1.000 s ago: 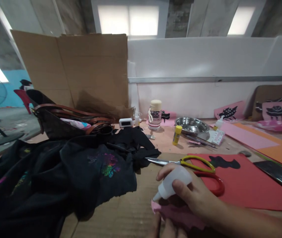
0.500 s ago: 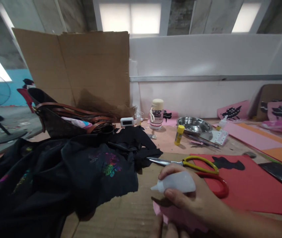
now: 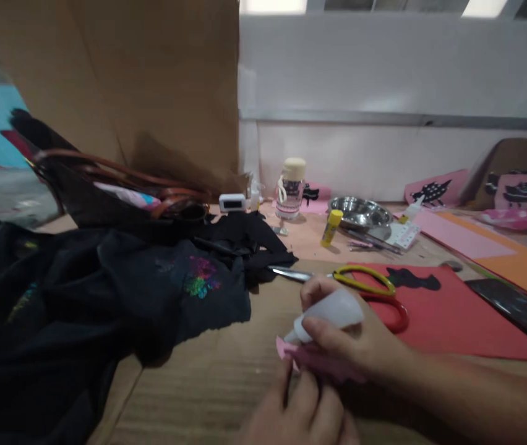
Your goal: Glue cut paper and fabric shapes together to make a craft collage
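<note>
My right hand (image 3: pixel 360 343) is wrapped round a small white squeeze bottle (image 3: pixel 331 314), its nozzle pointing down-left onto a pink paper piece (image 3: pixel 291 353) on the cardboard surface. My left hand (image 3: pixel 298 411) comes up from the bottom edge, fingers closed on the near edge of that pink piece. Just behind the bottle lie scissors (image 3: pixel 360 285) with yellow and red handles, partly on a red sheet (image 3: pixel 453 318) that carries a black cutout (image 3: pixel 412 279).
A heap of black cloth (image 3: pixel 106 303) fills the left. Behind it stand a brown bag (image 3: pixel 106 198) and tall cardboard (image 3: pixel 128 80). At the back: a jar (image 3: pixel 291 188), yellow glue stick (image 3: pixel 331 227), steel bowl (image 3: pixel 360 213). A dark tablet (image 3: pixel 518 306) and orange sheets (image 3: pixel 518 272) lie right.
The view has tilted down and closer. The bottle's nozzle dipped back onto the pink paper after lifting level. My left hand has come further into view at the paper.
</note>
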Tool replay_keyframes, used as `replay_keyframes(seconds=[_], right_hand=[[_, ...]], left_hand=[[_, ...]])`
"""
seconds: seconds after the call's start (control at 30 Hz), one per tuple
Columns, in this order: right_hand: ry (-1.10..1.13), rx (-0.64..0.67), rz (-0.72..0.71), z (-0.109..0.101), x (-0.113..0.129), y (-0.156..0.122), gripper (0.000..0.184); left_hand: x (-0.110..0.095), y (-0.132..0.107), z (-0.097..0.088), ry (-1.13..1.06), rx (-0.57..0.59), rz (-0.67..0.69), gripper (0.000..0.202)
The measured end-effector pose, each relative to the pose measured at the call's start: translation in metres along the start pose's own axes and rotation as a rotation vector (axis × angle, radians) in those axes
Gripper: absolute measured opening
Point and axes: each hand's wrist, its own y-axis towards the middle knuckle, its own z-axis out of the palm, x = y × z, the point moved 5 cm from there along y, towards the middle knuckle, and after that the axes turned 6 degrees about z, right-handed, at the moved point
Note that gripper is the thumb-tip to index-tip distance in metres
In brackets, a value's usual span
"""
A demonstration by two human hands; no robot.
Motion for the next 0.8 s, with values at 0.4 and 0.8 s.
replay_keyframes(seconds=[0.4,0.8], right_hand=[[-0.099,-0.019,-0.047,0.001,0.014,0.005,0.02],[-0.109,-0.014,-0.039,0.008,0.014,0.006,0.018]], left_hand=[[0.009,0.012,-0.02,-0.178,0.146,-0.045,0.041],[0.01,0.013,-0.024,-0.208,0.164,-0.11,0.036]])
